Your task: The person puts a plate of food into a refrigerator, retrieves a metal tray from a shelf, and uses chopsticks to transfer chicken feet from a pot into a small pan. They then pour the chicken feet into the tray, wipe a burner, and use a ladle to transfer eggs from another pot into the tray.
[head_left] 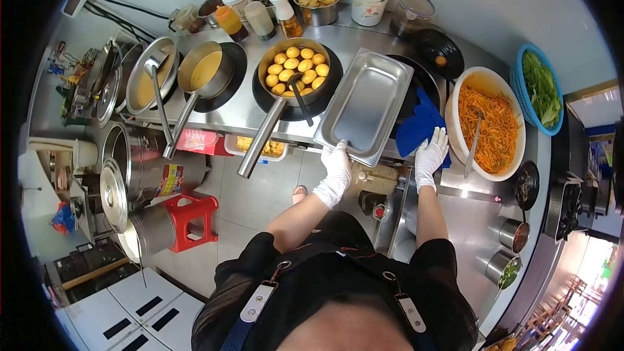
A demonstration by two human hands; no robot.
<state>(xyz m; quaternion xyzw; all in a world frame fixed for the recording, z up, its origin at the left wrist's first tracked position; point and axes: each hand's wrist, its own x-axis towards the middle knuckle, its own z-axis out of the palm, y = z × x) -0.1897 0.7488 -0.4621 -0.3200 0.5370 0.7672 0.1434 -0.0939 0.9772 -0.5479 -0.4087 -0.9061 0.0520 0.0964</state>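
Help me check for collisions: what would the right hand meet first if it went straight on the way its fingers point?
Probably the blue cloth: the right hand already rests at its near edge. Beyond it lies a dark pan, though depth is unclear.

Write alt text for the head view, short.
Seen from above, a person in white gloves holds the near edge of an empty steel tray with the left hand, while the right hand rests on a blue cloth. Beside the tray sit a pan of yellow balls and a bowl of orange shreds.
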